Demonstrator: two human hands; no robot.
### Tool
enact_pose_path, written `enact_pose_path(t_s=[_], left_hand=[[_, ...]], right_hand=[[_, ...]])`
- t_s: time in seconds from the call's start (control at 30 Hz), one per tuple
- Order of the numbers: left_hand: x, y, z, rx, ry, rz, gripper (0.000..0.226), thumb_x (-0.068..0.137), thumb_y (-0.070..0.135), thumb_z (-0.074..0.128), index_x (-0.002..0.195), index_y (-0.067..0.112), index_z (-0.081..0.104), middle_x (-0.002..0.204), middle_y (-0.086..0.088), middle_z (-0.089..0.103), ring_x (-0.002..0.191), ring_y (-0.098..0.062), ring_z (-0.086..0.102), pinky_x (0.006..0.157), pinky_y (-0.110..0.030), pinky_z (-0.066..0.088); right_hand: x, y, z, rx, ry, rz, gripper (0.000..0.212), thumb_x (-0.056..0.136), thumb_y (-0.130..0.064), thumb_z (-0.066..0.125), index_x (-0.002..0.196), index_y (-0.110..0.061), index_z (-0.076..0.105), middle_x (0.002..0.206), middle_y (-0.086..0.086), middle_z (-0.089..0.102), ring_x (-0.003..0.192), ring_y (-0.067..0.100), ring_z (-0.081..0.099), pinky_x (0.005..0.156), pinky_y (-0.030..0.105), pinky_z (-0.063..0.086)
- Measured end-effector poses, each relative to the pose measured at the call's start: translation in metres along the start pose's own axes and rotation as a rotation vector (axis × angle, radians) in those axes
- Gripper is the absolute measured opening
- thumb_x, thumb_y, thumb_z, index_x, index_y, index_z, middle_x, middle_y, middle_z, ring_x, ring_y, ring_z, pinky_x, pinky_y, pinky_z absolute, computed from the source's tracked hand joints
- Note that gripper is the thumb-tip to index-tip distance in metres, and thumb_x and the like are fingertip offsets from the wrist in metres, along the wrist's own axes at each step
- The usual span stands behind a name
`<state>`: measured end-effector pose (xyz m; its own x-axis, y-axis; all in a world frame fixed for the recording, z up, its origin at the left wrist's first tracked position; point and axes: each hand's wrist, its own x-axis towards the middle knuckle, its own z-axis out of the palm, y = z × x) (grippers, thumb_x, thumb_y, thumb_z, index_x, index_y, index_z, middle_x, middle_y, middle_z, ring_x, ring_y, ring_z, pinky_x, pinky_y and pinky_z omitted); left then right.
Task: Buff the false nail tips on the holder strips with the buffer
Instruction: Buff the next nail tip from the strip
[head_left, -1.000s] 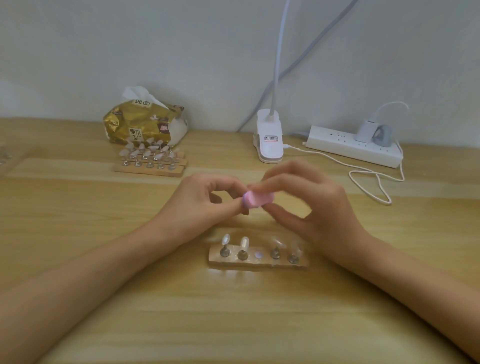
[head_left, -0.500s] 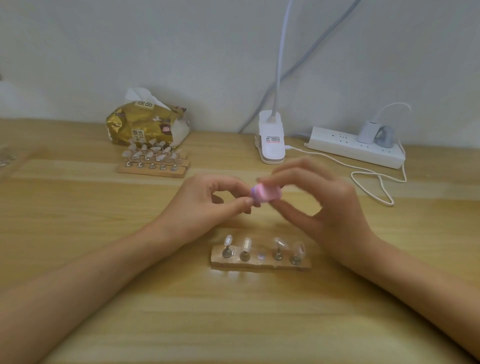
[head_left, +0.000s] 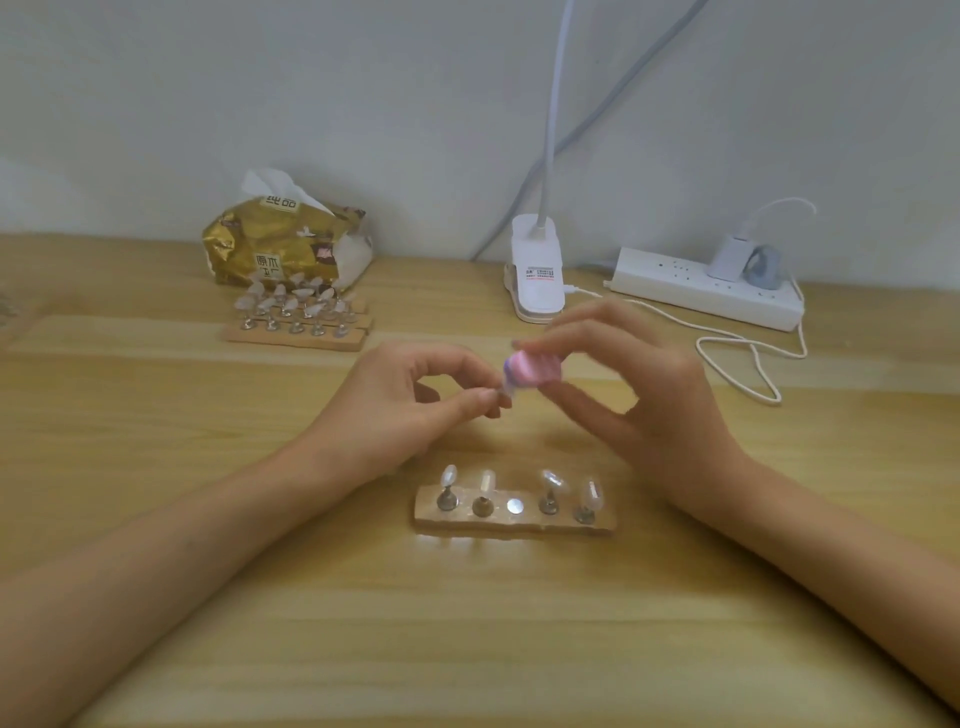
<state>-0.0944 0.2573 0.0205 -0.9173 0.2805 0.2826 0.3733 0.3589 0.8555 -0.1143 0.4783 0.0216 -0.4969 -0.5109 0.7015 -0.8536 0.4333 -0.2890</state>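
Both hands meet mid-frame, above the near holder strip (head_left: 514, 514).

Left hand (head_left: 410, 410) pinches something small I can't make out; my right hand (head_left: 639, 395) grips the pink buffer (head_left: 532, 368) against it. More nail tips (head_left: 291, 306) stand upper left, by the tissue pack (head_left: 285, 244).

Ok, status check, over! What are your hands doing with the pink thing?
Right hand pinching pink buffer. Left hand pinching one small piece against it, likely a nail tip. Near holder strip: middle post bare. Nothing in the way.
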Motion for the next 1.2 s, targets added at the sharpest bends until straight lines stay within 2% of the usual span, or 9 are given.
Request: enact_pose_path(t_s=[0.17, 0.3, 0.43, 0.57, 0.7, 0.83, 0.97, 1.07, 1.2], left_hand=[[0.001, 0.000, -0.001, 0.002, -0.004, -0.001, 0.008, 0.087, 0.021, 0.071, 0.081, 0.025, 0.076, 0.082, 0.008, 0.075, 0.043, -0.007, 0.044, 0.041, -0.018, 0.036], [0.000, 0.000, 0.000, -0.015, 0.015, -0.012, 0.011, 0.081, 0.037, 0.074, 0.079, 0.027, 0.076, 0.068, 0.015, 0.070, 0.040, -0.002, 0.040, 0.041, -0.016, 0.033], [0.000, 0.000, 0.000, 0.005, 0.003, 0.004, 0.010, 0.085, 0.021, 0.073, 0.078, 0.028, 0.075, 0.079, 0.009, 0.075, 0.043, -0.001, 0.042, 0.045, -0.011, 0.035], [0.000, 0.002, 0.000, 0.014, 0.006, 0.003, 0.013, 0.082, 0.038, 0.073, 0.077, 0.027, 0.075, 0.081, 0.008, 0.074, 0.045, -0.005, 0.042, 0.045, -0.015, 0.031], [-0.001, 0.003, 0.000, 0.024, 0.001, 0.030, 0.011, 0.086, 0.016, 0.073, 0.078, 0.023, 0.075, 0.082, 0.004, 0.075, 0.047, 0.005, 0.049, 0.046, -0.005, 0.032], [-0.001, 0.003, 0.001, 0.006, 0.013, 0.015, 0.021, 0.078, 0.039, 0.073, 0.078, 0.019, 0.074, 0.079, 0.008, 0.071, 0.047, -0.002, 0.042, 0.046, -0.009, 0.030], [-0.002, 0.005, 0.001, 0.019, -0.004, 0.038, 0.009, 0.086, 0.015, 0.073, 0.079, 0.020, 0.074, 0.082, 0.003, 0.074, 0.049, 0.007, 0.051, 0.047, -0.004, 0.032], [-0.001, 0.004, 0.000, 0.008, 0.009, 0.018, 0.006, 0.083, 0.027, 0.075, 0.080, 0.021, 0.075, 0.072, 0.015, 0.070, 0.044, 0.002, 0.044, 0.045, -0.006, 0.030], [-0.002, 0.005, 0.001, 0.014, -0.013, 0.032, 0.009, 0.085, 0.015, 0.073, 0.079, 0.021, 0.075, 0.078, 0.007, 0.074, 0.046, 0.005, 0.049, 0.046, -0.004, 0.032]], right_hand=[[0.004, 0.007, -0.002, -0.007, 0.017, 0.097, 0.017, 0.089, -0.001, 0.073, 0.105, -0.006, 0.073, 0.098, 0.009, 0.064, 0.092, 0.018, 0.064, 0.084, 0.037, 0.051], [0.002, -0.004, 0.008, -0.017, -0.041, -0.087, 0.014, 0.091, -0.004, 0.072, 0.105, -0.006, 0.072, 0.102, 0.007, 0.064, 0.095, 0.017, 0.064, 0.085, 0.027, 0.051], [0.003, 0.006, -0.001, -0.032, 0.021, 0.077, 0.020, 0.088, 0.000, 0.073, 0.107, -0.006, 0.073, 0.100, 0.007, 0.063, 0.094, 0.015, 0.063, 0.085, 0.034, 0.052], [0.000, -0.002, 0.008, -0.044, -0.039, -0.070, 0.019, 0.091, -0.002, 0.072, 0.109, -0.007, 0.073, 0.102, 0.007, 0.063, 0.095, 0.016, 0.063, 0.084, 0.029, 0.052], [0.004, 0.005, -0.004, -0.036, 0.051, 0.078, 0.022, 0.089, -0.001, 0.073, 0.110, -0.007, 0.073, 0.099, 0.008, 0.063, 0.093, 0.016, 0.063, 0.085, 0.032, 0.051], [0.000, -0.004, 0.007, -0.045, -0.058, -0.087, 0.020, 0.091, -0.002, 0.072, 0.111, -0.006, 0.074, 0.102, 0.009, 0.063, 0.095, 0.016, 0.063, 0.086, 0.025, 0.050], [0.002, 0.005, -0.005, -0.041, 0.058, 0.064, 0.024, 0.089, 0.001, 0.072, 0.113, -0.006, 0.072, 0.102, 0.010, 0.063, 0.094, 0.015, 0.063, 0.086, 0.031, 0.051], [-0.002, 0.000, 0.002, -0.024, -0.050, -0.081, 0.021, 0.091, -0.001, 0.072, 0.112, -0.006, 0.073, 0.104, 0.008, 0.062, 0.097, 0.017, 0.063, 0.087, 0.028, 0.051], [0.002, 0.009, -0.008, -0.057, 0.000, 0.040, 0.024, 0.089, 0.000, 0.073, 0.112, -0.007, 0.073, 0.101, 0.010, 0.063, 0.094, 0.018, 0.063, 0.086, 0.034, 0.052]])
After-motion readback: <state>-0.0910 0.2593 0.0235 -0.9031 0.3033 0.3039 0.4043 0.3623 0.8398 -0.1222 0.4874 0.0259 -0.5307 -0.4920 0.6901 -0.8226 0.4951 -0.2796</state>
